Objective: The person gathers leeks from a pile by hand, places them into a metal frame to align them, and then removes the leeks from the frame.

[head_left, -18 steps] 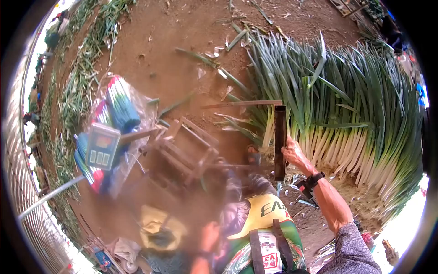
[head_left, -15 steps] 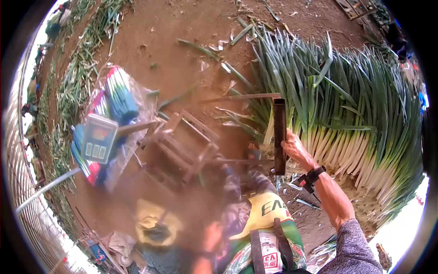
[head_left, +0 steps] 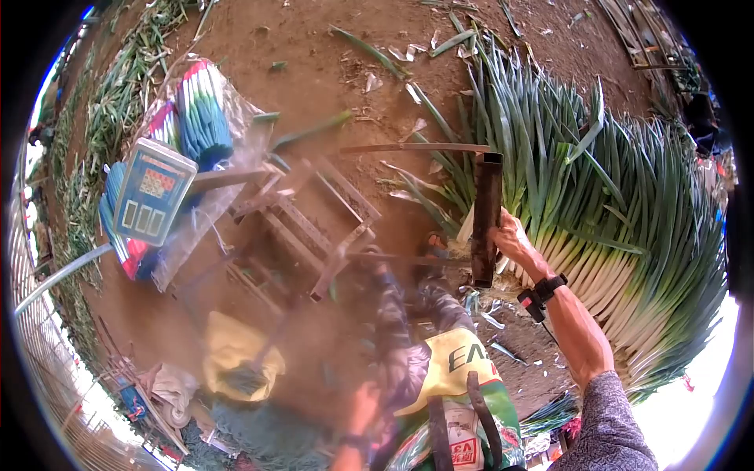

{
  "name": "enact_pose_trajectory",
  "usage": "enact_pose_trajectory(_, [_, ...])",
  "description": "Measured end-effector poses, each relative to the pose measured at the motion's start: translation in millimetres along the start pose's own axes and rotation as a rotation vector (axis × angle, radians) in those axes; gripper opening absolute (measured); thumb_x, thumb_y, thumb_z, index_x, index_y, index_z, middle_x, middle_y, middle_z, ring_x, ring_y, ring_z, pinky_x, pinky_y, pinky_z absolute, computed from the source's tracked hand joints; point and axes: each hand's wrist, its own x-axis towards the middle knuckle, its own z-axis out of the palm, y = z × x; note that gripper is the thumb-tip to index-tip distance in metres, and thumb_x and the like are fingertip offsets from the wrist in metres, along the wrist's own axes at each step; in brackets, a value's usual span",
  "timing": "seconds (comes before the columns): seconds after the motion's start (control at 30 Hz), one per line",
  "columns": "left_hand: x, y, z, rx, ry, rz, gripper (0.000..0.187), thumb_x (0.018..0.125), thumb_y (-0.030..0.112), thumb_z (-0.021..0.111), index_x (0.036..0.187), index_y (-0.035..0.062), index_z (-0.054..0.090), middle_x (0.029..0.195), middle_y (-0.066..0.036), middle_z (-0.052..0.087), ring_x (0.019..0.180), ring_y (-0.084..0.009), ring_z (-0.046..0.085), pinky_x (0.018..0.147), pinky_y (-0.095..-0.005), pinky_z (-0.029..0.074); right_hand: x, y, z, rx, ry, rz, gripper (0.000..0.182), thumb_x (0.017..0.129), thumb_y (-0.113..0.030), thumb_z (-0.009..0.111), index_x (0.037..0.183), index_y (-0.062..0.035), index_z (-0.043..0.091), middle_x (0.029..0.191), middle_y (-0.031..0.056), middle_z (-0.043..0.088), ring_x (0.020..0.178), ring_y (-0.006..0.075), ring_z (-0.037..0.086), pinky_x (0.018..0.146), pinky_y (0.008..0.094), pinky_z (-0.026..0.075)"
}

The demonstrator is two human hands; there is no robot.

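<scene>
My right hand is closed round the upright rusty metal bar of a frame, beside the pile of green onions. My left hand is a smeared shape low in the view, near my lap; its fingers and anything in them cannot be made out. The metal frame reaches left from the bar over the soil, partly blurred. A scale with a keypad stands at its left end. A printed yellow and green apron covers my lap.
Bundled onions lie on clear plastic behind the scale. A yellow bag is at the lower left, near a pale cloth. Loose leaves line the upper left. A wooden rack stands at the upper right.
The view has shifted, so the onion pile sits further right and lower, and the scale further left. My right hand stays on the bar. My left hand remains blurred low in the view.
</scene>
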Motion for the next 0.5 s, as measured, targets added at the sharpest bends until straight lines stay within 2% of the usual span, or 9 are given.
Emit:
enact_pose_trajectory(0.07, [2.8,-4.1,0.9,-0.029,-0.004,-0.006,0.035,0.092,0.032,0.066,0.116,0.0068,0.072,0.108,-0.024,0.074,0.103,-0.0393,0.07,0.091,-0.0441,0.054,3.6,3.1,-1.9,0.03,-0.006,0.007,0.05,0.085,-0.003,0.058,0.135,0.0005,0.054,0.085,0.0142,0.061,0.071,0.0215,0.052,0.063,0.0397,0.047])
enact_pose_trajectory(0.17, [3.3,-11.0,2.8,-0.074,0.015,0.016,0.035,0.093,0.032,0.065,0.116,0.0061,0.072,0.108,-0.024,0.073,0.103,-0.0396,0.07,0.091,-0.0447,0.054,6.7,-10.7,-7.1,-0.087,-0.064,0.029,0.05,0.085,-0.004,0.058,0.135,-0.0005,0.054,0.087,0.0145,0.063,0.073,0.0217,0.053,0.064,0.0391,0.048])
enact_pose_trajectory(0.2, [4.2,-11.7,3.2,-0.079,0.007,0.011,0.035,0.093,0.031,0.064,0.116,0.0058,0.072,0.108,-0.024,0.073,0.103,-0.0398,0.07,0.091,-0.0448,0.054,9.3,-13.7,-3.6,-0.023,-0.026,-0.077,0.045,0.085,-0.004,0.058,0.13,0.0013,0.056,0.087,0.0152,0.063,0.073,0.0233,0.054,0.065,0.0403,0.048])
enact_pose_trajectory(0.3, [6.6,-13.8,2.2,-0.086,-0.021,-0.03,0.034,0.095,0.027,0.062,0.117,0.0026,0.07,0.111,-0.024,0.073,0.106,-0.0387,0.069,0.093,-0.0444,0.053,27.7,-26.8,-6.0,-0.1,-0.049,0.067,0.037,0.085,-0.005,0.058,0.121,0.0033,0.058,0.085,0.0155,0.061,0.073,0.0249,0.054,0.066,0.0419,0.049])
enact_pose_trajectory(0.37, [6.0,-11.5,1.8,-0.083,-0.048,-0.086,0.033,0.098,0.02,0.059,0.12,-0.0026,0.067,0.119,-0.024,0.071,0.113,-0.0357,0.067,0.098,-0.0434,0.051,42.5,-36.0,-7.0,-0.137,-0.042,0.009,0.028,0.084,-0.008,0.059,0.109,0.0049,0.06,0.084,0.0164,0.06,0.073,0.0265,0.055,0.068,0.0432,0.049])
enact_pose_trajectory(0.43, [5.2,-12.0,-0.3,-0.105,-0.063,-0.075,0.032,0.097,0.021,0.059,0.121,0.0001,0.068,0.12,-0.024,0.071,0.114,-0.036,0.067,0.099,-0.0431,0.051,69.8,-26.6,-4.8,-0.288,-0.007,-0.014,0.022,0.083,-0.006,0.059,0.102,0.004,0.061,0.079,0.0187,0.063,0.074,0.0305,0.06,0.069,0.0442,0.05])
enact_pose_trajectory(0.5, [6.6,-15.9,0.2,-0.113,-0.045,-0.064,0.034,0.097,0.024,0.06,0.121,0.0026,0.069,0.117,-0.024,0.071,0.112,-0.0372,0.067,0.097,-0.0432,0.052,84.9,-38.6,-1.8,-0.294,0.041,-0.179,0.017,0.082,-0.006,0.06,0.095,0.0038,0.059,0.078,0.0219,0.059,0.073,0.0393,0.058,0.07,0.0468,0.049])
